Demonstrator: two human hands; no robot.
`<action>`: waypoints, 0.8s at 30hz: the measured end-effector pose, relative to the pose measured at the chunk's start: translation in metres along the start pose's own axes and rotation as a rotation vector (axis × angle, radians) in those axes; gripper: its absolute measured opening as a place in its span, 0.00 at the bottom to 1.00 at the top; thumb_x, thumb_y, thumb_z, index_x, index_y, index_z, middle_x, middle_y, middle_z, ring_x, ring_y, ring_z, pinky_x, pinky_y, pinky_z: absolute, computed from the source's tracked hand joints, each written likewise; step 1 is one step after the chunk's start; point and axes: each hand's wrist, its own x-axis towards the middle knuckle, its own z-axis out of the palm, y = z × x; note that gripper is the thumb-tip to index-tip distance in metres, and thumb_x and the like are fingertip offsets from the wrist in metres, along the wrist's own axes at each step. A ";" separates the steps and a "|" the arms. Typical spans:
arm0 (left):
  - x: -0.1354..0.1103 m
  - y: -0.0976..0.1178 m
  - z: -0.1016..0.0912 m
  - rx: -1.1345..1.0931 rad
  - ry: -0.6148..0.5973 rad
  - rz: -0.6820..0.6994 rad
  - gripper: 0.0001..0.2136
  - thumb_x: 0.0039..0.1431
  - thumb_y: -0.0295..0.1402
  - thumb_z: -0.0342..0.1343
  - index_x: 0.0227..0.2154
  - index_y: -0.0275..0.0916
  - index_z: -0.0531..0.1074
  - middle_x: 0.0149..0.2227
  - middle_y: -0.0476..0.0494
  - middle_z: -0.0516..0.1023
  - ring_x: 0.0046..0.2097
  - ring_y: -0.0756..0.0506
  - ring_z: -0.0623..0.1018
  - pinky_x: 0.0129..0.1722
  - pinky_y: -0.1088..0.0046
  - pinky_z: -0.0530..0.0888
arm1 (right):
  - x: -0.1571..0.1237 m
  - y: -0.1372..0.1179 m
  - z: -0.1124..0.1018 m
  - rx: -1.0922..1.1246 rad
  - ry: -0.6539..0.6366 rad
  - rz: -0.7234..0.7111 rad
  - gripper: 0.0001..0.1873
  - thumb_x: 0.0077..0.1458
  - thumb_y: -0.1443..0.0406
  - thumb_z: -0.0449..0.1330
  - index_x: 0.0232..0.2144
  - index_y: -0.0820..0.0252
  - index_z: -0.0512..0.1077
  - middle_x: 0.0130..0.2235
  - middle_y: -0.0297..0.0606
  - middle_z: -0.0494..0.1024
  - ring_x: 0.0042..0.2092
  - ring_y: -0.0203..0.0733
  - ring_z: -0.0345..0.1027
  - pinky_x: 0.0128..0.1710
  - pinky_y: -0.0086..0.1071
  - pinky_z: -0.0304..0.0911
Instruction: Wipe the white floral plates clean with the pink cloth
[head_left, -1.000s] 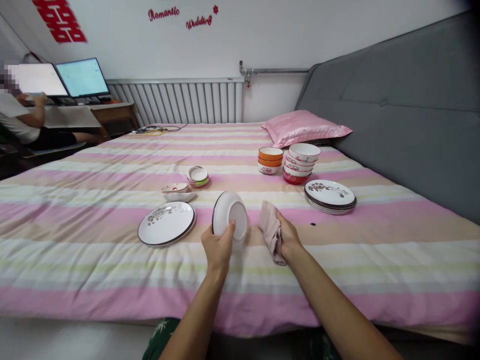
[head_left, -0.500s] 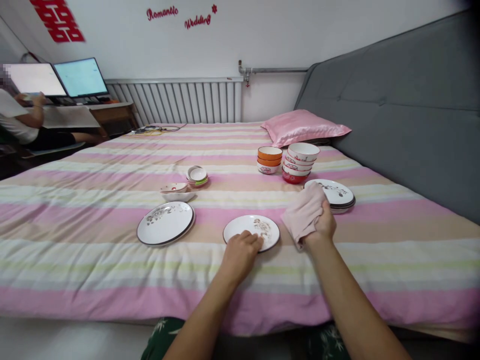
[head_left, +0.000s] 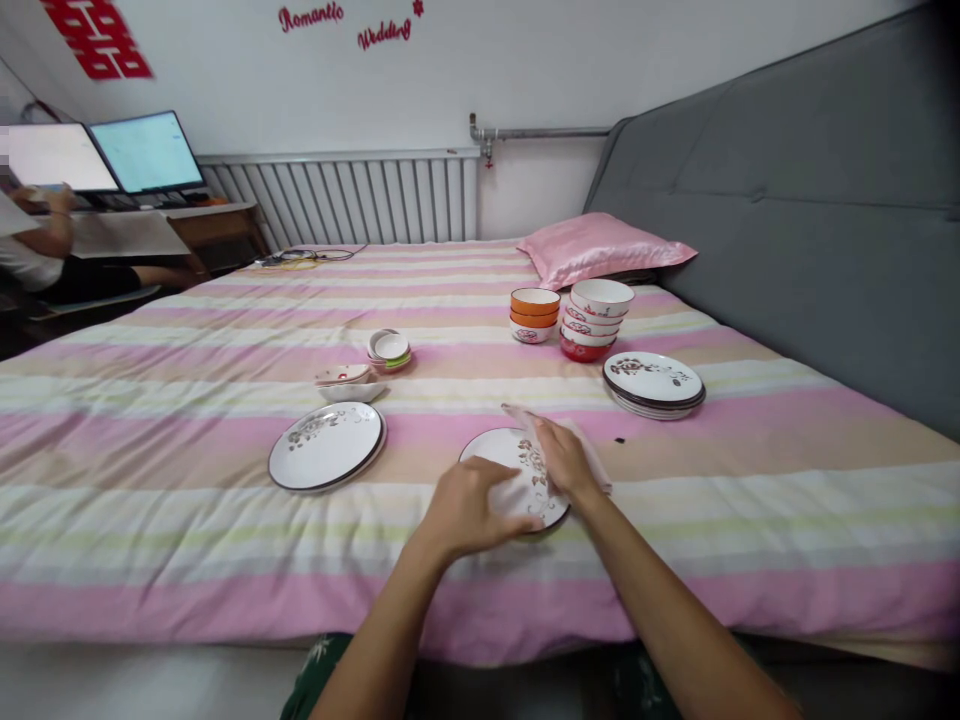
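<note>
In front of me a white plate (head_left: 510,452) with a dark rim and brown flower print lies on the striped bedspread. My left hand (head_left: 469,508) is over its near left side, thumb and fingers spread apart on the plate. A pale pink cloth (head_left: 589,450) is in my right hand (head_left: 566,460), pressed against the plate's right side; part of the cloth hides behind the fingers. Left of this plate sit two stacked larger plates (head_left: 326,447). Another plate stack (head_left: 652,382) with flower print is at the right.
Stacked orange and white bowls (head_left: 535,315) stand beside a taller bowl stack (head_left: 596,320). Small dishes (head_left: 349,385) and little bowls (head_left: 390,348) sit farther left. A small dark piece (head_left: 619,440) lies on the bedspread. Beyond are a pink pillow (head_left: 600,248), cables (head_left: 311,257) and a seated person (head_left: 45,250).
My right hand has brought the cloth leftward from near the right plate stack onto the middle plate. My left hand's fingers have spread. The small dark piece now shows.
</note>
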 end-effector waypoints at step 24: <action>0.004 -0.034 0.014 -0.651 0.120 -0.868 0.09 0.53 0.38 0.52 0.31 0.37 0.64 0.25 0.43 0.74 0.28 0.44 0.76 0.24 0.71 0.72 | -0.021 -0.011 0.013 -0.519 -0.733 -0.286 0.25 0.63 0.59 0.39 0.59 0.56 0.57 0.62 0.37 0.57 0.64 0.43 0.46 0.63 0.43 0.44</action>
